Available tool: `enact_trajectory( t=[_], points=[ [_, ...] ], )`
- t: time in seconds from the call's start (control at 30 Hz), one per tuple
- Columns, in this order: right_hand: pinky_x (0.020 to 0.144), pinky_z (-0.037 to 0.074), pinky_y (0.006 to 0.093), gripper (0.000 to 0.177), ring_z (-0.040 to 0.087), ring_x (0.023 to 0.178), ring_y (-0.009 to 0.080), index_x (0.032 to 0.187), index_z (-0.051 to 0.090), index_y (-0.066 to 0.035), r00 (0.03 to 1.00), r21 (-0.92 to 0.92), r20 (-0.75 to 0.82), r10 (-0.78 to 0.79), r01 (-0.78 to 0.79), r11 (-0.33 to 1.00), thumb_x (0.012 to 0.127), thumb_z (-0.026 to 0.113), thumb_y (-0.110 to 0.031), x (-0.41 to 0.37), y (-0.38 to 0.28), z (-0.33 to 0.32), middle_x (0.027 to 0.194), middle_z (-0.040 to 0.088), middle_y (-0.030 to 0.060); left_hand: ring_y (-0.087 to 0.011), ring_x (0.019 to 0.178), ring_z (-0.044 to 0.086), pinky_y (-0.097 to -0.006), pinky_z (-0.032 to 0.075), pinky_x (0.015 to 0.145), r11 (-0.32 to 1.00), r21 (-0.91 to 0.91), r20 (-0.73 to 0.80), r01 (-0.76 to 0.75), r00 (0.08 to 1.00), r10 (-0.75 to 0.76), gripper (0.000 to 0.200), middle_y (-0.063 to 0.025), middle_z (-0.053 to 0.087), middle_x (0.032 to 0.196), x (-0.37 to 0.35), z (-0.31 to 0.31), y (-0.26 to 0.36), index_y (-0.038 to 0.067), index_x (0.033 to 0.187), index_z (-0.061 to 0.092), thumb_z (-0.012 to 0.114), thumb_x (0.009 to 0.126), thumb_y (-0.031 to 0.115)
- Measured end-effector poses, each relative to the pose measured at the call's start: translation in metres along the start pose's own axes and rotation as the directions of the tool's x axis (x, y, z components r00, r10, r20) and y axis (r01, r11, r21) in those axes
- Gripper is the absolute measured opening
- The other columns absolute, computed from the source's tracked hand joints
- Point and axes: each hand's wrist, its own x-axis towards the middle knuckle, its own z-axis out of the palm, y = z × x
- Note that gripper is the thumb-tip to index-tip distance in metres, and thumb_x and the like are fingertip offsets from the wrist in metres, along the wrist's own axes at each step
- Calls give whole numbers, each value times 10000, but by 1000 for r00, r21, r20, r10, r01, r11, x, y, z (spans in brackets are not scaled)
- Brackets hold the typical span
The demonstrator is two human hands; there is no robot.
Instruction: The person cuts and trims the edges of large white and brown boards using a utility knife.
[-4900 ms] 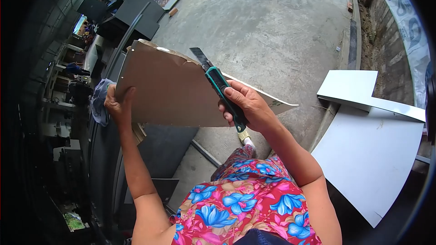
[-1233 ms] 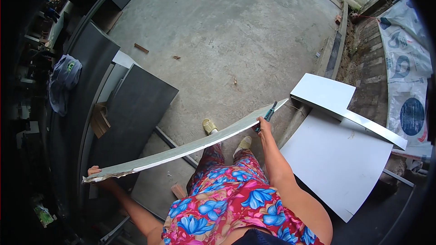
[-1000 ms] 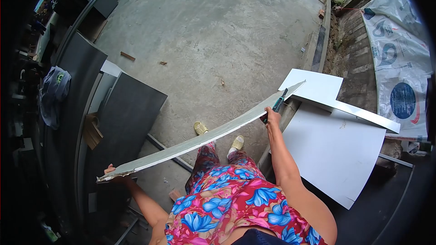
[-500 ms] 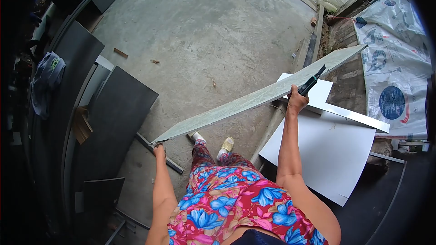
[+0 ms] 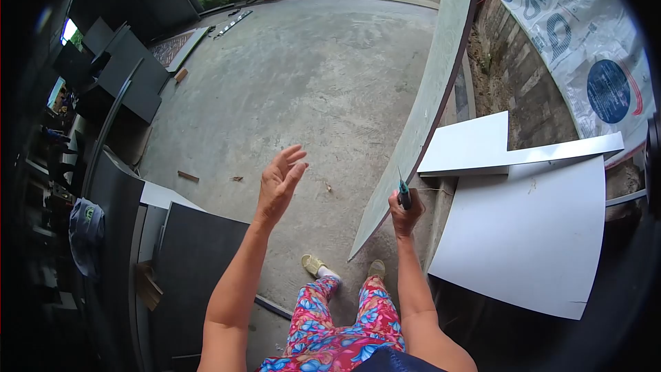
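Note:
A long pale green board [image 5: 427,107] slants from near the feet up to the top right, its lower tip by the right foot. My right hand [image 5: 406,213] is wrapped round a black and teal cutting tool [image 5: 404,194] with a thin pointed tip, close beside the board's lower part. Raised over the concrete floor, my left hand [image 5: 279,182] is off the board and holds nothing, its fingers apart.
White panels [image 5: 523,234] lie at the right, beside a brick wall edge and a printed plastic sheet [image 5: 551,34]. Dark panels [image 5: 196,275] lean at the left. Small wood pieces [image 5: 188,176] lie on the concrete floor [image 5: 303,89].
The board has swung from a crosswise slant to a steep one on the right. My left hand has let go of its end and risen. The view has tilted up.

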Motion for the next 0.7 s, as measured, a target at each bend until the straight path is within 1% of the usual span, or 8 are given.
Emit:
enact_trajectory(
  t=[0.03,0.1,0.13,0.3,0.47,0.57,0.63,0.7],
  points=[
    [473,402,298,204,482,463,166,663,490,-48,1000,14,27,11,-12,1000,661,694,-60,-1,7,-3,544,490,80,-236,1060,580,-384,428,926,995,40,-8,-96,995,96,654,-164,557,1200,22,6,26,47,1273,461,533,840,532],
    [473,404,307,204,493,469,198,678,494,-43,997,44,76,19,-22,999,646,695,-53,0,9,-4,565,495,99,-245,1073,577,-392,429,929,944,149,-22,-294,954,300,693,-173,542,1225,61,15,80,48,1290,445,474,849,581],
    [459,388,289,196,456,449,156,661,490,-40,995,48,82,-52,49,998,684,684,-57,1,1,-4,536,463,84,-255,1093,566,-405,424,938,932,119,-4,-342,939,345,696,-175,517,1258,76,19,114,60,1313,425,473,850,578],
    [504,421,341,262,530,549,319,746,520,-18,977,113,215,-1,-24,993,595,733,-46,-31,-35,0,654,518,147,-349,1280,367,-502,290,1035,800,134,129,-585,810,571,905,-227,301,1416,139,26,266,81,1420,241,354,797,727],
    [516,431,368,273,571,604,326,782,524,-34,959,101,283,15,-45,994,609,735,-40,-66,-58,5,693,534,138,-363,1194,466,-467,382,982,737,544,369,-401,903,219,935,-260,376,1353,206,-2,344,5,1364,322,507,752,687],
    [516,431,377,256,577,615,327,775,520,-36,931,111,363,35,-80,991,624,726,-35,-80,-61,6,701,538,129,-354,1105,539,-417,442,923,135,958,261,-254,964,-42,854,-258,484,1248,137,65,361,-30,1287,425,597,739,602],
    [515,431,380,248,580,621,327,770,519,-39,911,123,407,69,-129,984,628,723,-33,-81,-69,3,706,539,124,-315,1034,581,-365,462,883,-44,970,237,-240,969,-66,742,-228,559,1145,135,67,347,-39,1224,492,645,737,501],
    [522,453,355,236,600,605,290,800,541,-47,864,114,501,58,-132,985,653,726,-39,-82,-75,-3,687,568,120,-274,997,588,-365,465,862,28,974,226,-224,972,-66,617,-202,573,1111,136,52,343,-28,1199,506,665,739,352]
  ],
)
